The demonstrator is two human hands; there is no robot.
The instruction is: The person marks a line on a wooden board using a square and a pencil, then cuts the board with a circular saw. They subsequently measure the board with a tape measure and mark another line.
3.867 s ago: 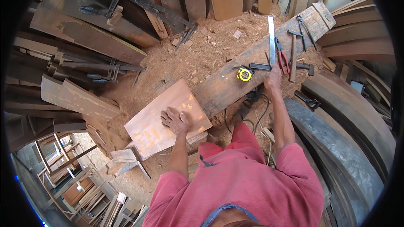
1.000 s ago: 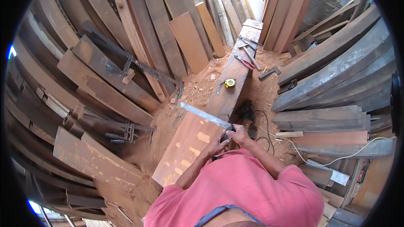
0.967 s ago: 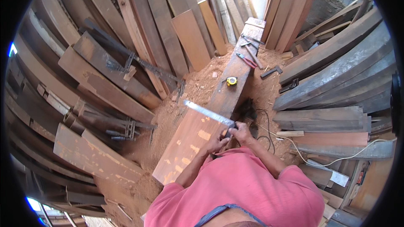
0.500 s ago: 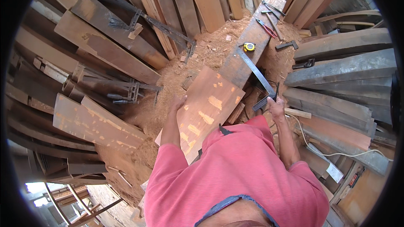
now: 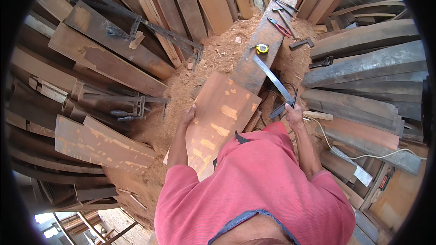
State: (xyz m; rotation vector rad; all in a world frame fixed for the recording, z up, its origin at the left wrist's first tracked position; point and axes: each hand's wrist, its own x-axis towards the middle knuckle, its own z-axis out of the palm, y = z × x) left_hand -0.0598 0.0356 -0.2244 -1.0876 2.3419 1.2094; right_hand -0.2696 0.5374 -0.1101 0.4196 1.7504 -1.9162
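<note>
A reddish-brown wooden board (image 5: pixel 215 115) with pale orange patches lies slanting in front of me, its near end against my shirt. My left hand (image 5: pixel 187 115) grips its left edge, thumb by the top face. To the right of the board, my right hand (image 5: pixel 294 114) is closed on a carpenter's square (image 5: pixel 275 80), holding it near the corner. The metal blade slants up and left, its far end over the plank bench. A thin dark stick, perhaps a pencil, pokes up from the same hand.
On the narrow plank bench (image 5: pixel 250 70) lie a yellow tape measure (image 5: pixel 262 49), red-handled pliers (image 5: pixel 279 27) and a hammer (image 5: pixel 285 20). Sawdust (image 5: pixel 218 47) covers the floor. Stacked timber (image 5: pixel 363 70) lines the right; boards and bar clamps (image 5: pixel 136 109) stand left. A white cord (image 5: pixel 363 156) runs at right.
The view has shifted slightly, so the bench and tools sit a little further left and higher. Both hands keep their holds on the board and the square.
</note>
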